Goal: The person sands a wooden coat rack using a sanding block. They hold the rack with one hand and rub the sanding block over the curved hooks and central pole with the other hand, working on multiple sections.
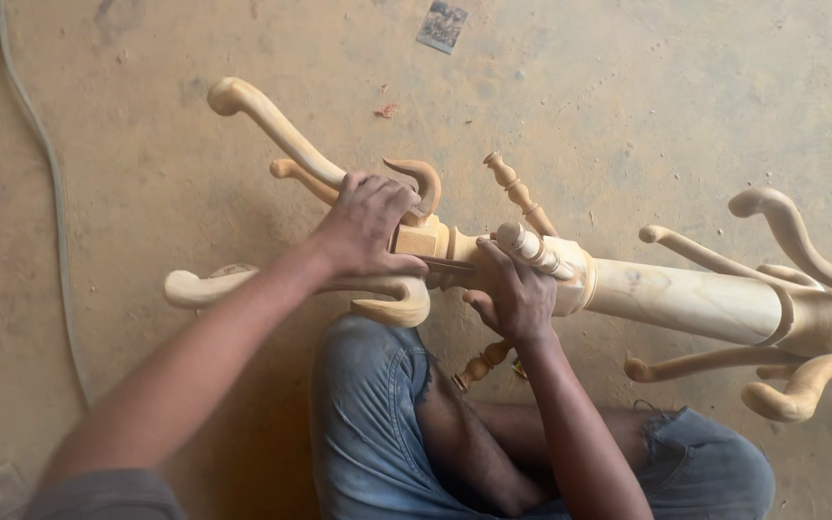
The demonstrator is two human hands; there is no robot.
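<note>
Head view shows a pale carved wooden stand [686, 300] lying across the person's lap above the dusty floor [146, 116], its long axis running left to right, curved hooks fanning out at the left end and curved legs at the right. The left hand [363, 231] comes in from lower left, palm down, fingers wrapped over the square block among the hooks. The right hand [517, 294] rises from below, fingers curled around a turned spindle [532, 248].

Pale wooden stand [686, 299] (faded blue jeans [368, 424])
</note>
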